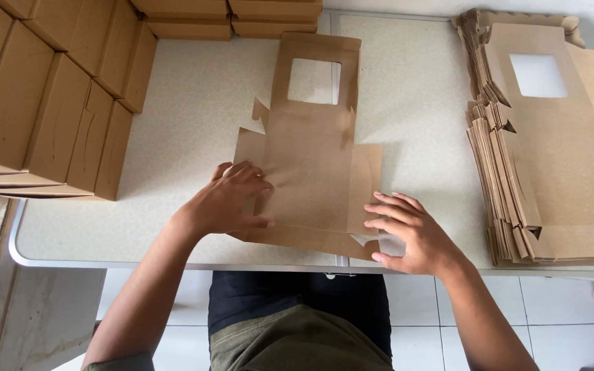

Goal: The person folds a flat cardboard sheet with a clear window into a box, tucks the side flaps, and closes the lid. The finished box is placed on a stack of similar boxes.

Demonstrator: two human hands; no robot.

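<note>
Two hands, left hand (232,203), right hand (410,233), pressing flat cardboard blank (311,165) between them

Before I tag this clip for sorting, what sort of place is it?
Probably a small box-packing workshop: a stack of flat cardboard cutouts, finished boxes piled on the table, and hands folding another.

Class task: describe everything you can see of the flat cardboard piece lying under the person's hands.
The flat box blank is brown kraft cardboard, die-cut with side flaps and a square window near its far end. It lies unfolded on the pale speckled table, lengthwise away from the person. The left hand presses its left flap; the right hand rests on its near right corner.
</note>
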